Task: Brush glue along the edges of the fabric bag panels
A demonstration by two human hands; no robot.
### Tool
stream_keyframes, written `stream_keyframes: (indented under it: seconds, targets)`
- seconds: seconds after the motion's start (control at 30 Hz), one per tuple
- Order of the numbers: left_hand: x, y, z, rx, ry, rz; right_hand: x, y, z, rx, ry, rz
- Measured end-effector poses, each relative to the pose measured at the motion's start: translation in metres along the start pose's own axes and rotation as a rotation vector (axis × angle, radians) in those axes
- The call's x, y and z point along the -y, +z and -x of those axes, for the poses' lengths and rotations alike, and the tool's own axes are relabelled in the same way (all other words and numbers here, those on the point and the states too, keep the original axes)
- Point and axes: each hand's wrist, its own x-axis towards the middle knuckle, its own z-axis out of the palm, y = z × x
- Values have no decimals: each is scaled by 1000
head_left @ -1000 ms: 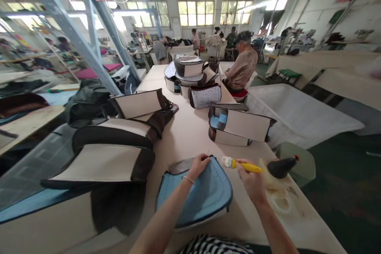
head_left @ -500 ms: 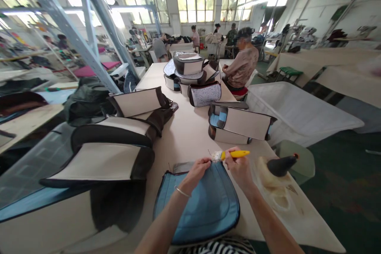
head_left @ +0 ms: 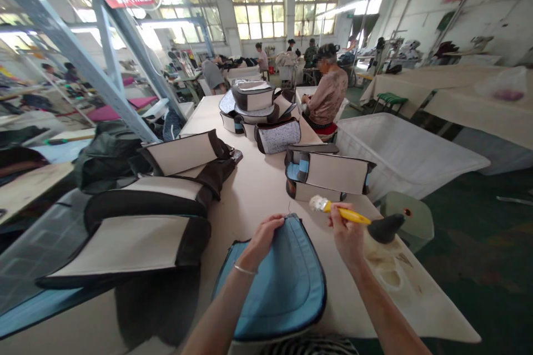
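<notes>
A blue fabric panel with dark piped edges lies in front of me on the table, part of a sewn bag piece. My left hand grips its far edge, fingers closed on the fabric. In my right hand is a paintbrush with a yellow handle, its whitish, clotted bristles pointing left. The brush is held above the table, apart from the panel. Close to the right hand, a dark cone-shaped object rests by a yellowish glue-stained patch on the table corner.
Beige-and-black bag pieces are piled along the left. More pieces lie ahead, with a stack farther back. A white bin and a greenish container stand at the right. A seated person is beyond the table.
My right hand has drawn the paintbrush away from the panel's far edge, to the right. My left hand still holds that edge. The view has shifted slightly.
</notes>
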Motion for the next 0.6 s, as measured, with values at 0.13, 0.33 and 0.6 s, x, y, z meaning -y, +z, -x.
stream_keyframes:
  seconds: [0.13, 0.33, 0.6]
  targets:
    - [-49, -9, 4, -27, 173, 12, 24, 11, 5, -148, -15, -288]
    - [-84, -3, 36, -45, 191, -271, 40, 44, 21, -171, 6, -431]
    - [-76, -11, 53, 0, 86, 131, 60, 42, 3, 89, -14, -504]
